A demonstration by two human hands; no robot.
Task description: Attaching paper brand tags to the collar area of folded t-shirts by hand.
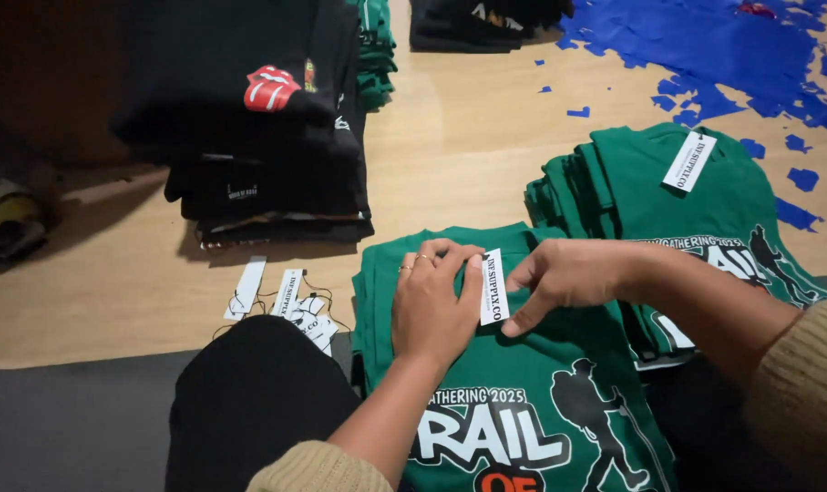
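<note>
A folded green T-shirt (532, 410) with a white, orange and black print lies on a pile in front of me. At its collar sits a white paper hang tag (493, 287). My left hand (434, 305), with rings on two fingers, pinches the tag's left edge from above. My right hand (564, 278) holds the tag's right edge with its fingertips. Both sleeves are tan knit.
A second stack of green shirts (650, 182) with its own white tag (688, 161) lies to the right. Black shirts (258, 118) are piled at the back left. Loose white tags with strings (290, 301) lie on the wooden floor. Blue paint (732, 46) marks the far right.
</note>
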